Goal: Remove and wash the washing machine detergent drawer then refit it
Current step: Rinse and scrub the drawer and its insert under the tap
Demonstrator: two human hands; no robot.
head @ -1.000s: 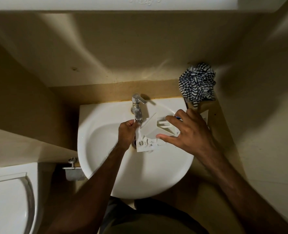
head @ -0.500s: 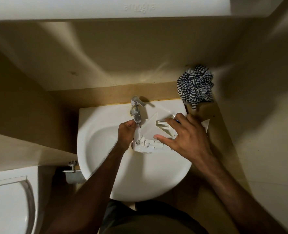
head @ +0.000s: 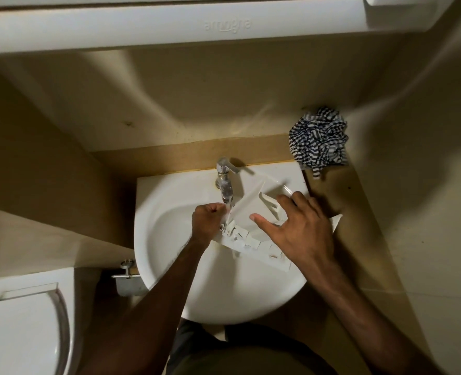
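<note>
I hold the white detergent drawer (head: 247, 212) over the bowl of the sink (head: 170, 266), tilted, just below the spout of the tap (head: 225, 180). My left hand (head: 206, 221) is curled into a fist at the drawer's end nearest the tap, fingers closed on its edge, right under the spout. My right hand (head: 301, 234) lies spread over the drawer's other half, on the side away from the tap, thumb pressed to the smooth panel and fingers wrapped over the top, gripping it. The drawer's ribbed underside shows between my hands, and one corner sticks out past the sink's rim beyond my right hand. A crumpled striped cloth (head: 318, 139) sits on the ledge behind the sink, well to the right of the tap. A toilet lid (head: 21, 334) lies to the left of the sink.
</note>
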